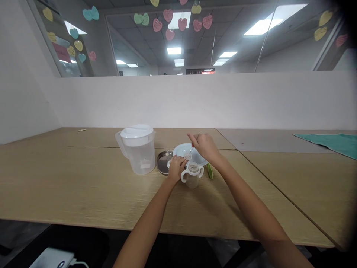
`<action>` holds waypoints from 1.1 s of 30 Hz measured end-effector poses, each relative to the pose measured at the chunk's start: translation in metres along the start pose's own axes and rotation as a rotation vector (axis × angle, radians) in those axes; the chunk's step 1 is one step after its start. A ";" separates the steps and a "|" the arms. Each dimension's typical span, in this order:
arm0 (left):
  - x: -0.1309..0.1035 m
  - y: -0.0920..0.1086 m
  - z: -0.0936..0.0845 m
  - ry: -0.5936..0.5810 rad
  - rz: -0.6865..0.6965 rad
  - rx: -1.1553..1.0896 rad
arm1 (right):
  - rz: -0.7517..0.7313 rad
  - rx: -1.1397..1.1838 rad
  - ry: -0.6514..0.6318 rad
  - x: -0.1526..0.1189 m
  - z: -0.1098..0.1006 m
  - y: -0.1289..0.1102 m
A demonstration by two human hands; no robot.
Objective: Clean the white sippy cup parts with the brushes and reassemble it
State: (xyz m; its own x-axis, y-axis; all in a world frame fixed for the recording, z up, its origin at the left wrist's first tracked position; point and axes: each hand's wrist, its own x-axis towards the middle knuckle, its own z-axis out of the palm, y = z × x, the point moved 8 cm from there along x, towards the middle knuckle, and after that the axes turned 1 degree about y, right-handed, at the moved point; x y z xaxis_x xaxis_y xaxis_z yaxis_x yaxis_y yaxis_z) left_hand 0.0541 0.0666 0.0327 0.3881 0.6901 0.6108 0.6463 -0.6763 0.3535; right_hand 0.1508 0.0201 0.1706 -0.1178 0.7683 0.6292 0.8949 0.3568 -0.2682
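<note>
My left hand (pixel 175 168) is closed on a small clear, round lid-like piece (pixel 188 156), held above the edge of a pale blue bowl (pixel 201 159). Above it, my right hand (pixel 205 147) pinches a thin rod (pixel 192 150), which slants down to that piece. The rod's tip is too small to make out. Just in front of the hands, a clear baby cup (pixel 192 180) with two white handles stands upright with its top uncovered. A round metal dish (pixel 161 163) lies left of my left hand, partly hidden by it.
A lidded clear plastic pitcher (pixel 139 154) stands left of the metal dish. Right of the cup lies a green object (pixel 210 172). A teal cloth (pixel 331 142) is at the far right, and a white wall (pixel 189 100) rises behind the table (pixel 83 178).
</note>
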 end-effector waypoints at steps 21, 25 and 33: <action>0.004 -0.006 -0.007 0.046 -0.112 -0.174 | -0.126 -0.080 -0.126 -0.010 0.026 -0.021; 0.005 -0.005 -0.008 0.061 -0.114 -0.181 | -0.143 0.053 -0.048 -0.017 -0.002 -0.035; 0.004 -0.003 -0.012 0.106 -0.121 -0.203 | -0.249 0.071 -0.044 -0.022 0.013 -0.038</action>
State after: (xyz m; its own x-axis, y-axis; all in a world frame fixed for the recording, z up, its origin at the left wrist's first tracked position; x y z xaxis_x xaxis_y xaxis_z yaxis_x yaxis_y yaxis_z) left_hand 0.0460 0.0682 0.0430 0.2374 0.7457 0.6225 0.5346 -0.6354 0.5572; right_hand 0.1133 -0.0036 0.1573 -0.3506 0.6739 0.6503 0.8035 0.5732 -0.1608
